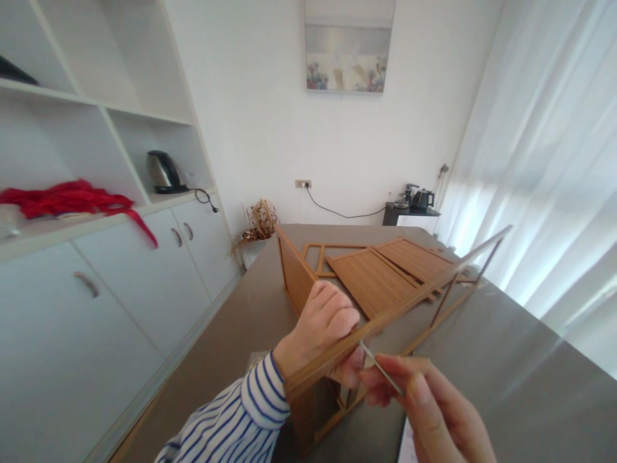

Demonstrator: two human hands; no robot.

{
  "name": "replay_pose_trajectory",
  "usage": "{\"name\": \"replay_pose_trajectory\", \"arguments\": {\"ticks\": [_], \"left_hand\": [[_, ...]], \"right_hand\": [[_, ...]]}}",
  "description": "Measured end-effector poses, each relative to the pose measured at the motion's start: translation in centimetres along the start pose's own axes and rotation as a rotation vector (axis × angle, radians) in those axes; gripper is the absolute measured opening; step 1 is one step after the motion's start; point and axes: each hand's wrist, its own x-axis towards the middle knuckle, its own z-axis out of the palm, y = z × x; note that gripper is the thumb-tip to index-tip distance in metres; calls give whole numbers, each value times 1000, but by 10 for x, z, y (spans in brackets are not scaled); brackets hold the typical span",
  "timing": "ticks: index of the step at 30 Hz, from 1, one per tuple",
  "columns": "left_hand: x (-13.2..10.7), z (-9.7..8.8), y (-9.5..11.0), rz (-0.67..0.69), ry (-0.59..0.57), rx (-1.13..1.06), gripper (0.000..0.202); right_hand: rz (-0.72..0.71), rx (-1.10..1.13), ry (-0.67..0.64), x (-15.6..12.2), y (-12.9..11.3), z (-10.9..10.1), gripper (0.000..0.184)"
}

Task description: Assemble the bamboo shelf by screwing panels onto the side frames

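While the left hand is curled around the near rail of the wooden frame over the table and the right hand pinches a thin metal rod against it, slack left grip could let the rod's tip slip.

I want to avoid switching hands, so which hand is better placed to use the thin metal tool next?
Probably the right hand: it holds the thin metal tool, tip at the wooden frame. The left hand appears busy holding that frame.
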Motion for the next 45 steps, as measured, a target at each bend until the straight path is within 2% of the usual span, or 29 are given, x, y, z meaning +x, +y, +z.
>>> {"name": "replay_pose_trajectory", "arguments": {"ticks": [3,6,7,9,11,14,17,26,33,39,42,45], "left_hand": [[0,1,2,-24,9,-12,14],[-2,2,2,-29,14,-6,10],[-2,2,2,-25,16,-2,10],[-2,2,2,-18,5,-1,10],[-1,2,1,-16,6,-8,10],[1,2,2,-25,20,-21,9],[0,2,2,-25,11,-18,10],[-3,2,2,-27,-4,-9,13],[-1,2,3,-31,9,-19,13],[-4,4,1,-33,22,-18,12],[-7,7,1,-53,38,-20,12],[-8,8,2,-57,50,-19,12]], "right_hand": [[-112,-180,-15,9,-4,-14,16],[-390,-457,-74,21,-12,-28,22],[-502,-562,-142,26,-16,-32,21],[-635,-759,-305,36,-26,-39,18],[-788,-819,-442,46,-34,-45,20],[-876,-877,-637,57,-42,-51,22],[-922,-897,-735,62,-47,-57,28],[-1055,-1126,-701,66,-61,-59,36],[-1045,-1101,-652,62,-57,-52,37],[-944,-1001,-592,58,-50,-50,35],[-843,-914,-623,52,-38,-50,34],[-647,-761,-623,44,-26,-47,25]]}}
